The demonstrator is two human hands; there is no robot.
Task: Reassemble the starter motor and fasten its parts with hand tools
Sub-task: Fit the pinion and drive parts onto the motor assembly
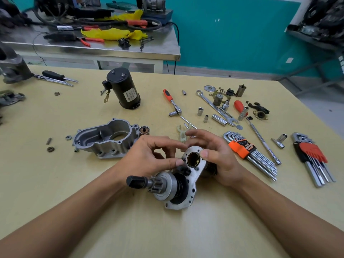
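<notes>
A starter sub-assembly (193,183) lies near the table's front: a grey mounting plate with a brass-lined bore (193,158), a pinion gear and a black-capped shaft (135,181) pointing left. My right hand (221,161) grips the plate's upper right edge, thumb beside the bore. My left hand (149,157) pinches at the plate's upper left edge with thumb and forefinger; what it pinches is too small to tell. The aluminium housing (106,140) lies open behind my left hand. The black motor body (122,88) stands further back.
An orange-handled ratchet (172,102), sockets (219,119), spanners (214,107) and small parts are scattered at back right. Two hex key sets (247,151) (312,157) lie right of my hands. A white plastic fork (181,132) sits just behind my fingers. Nuts (50,148) lie at left.
</notes>
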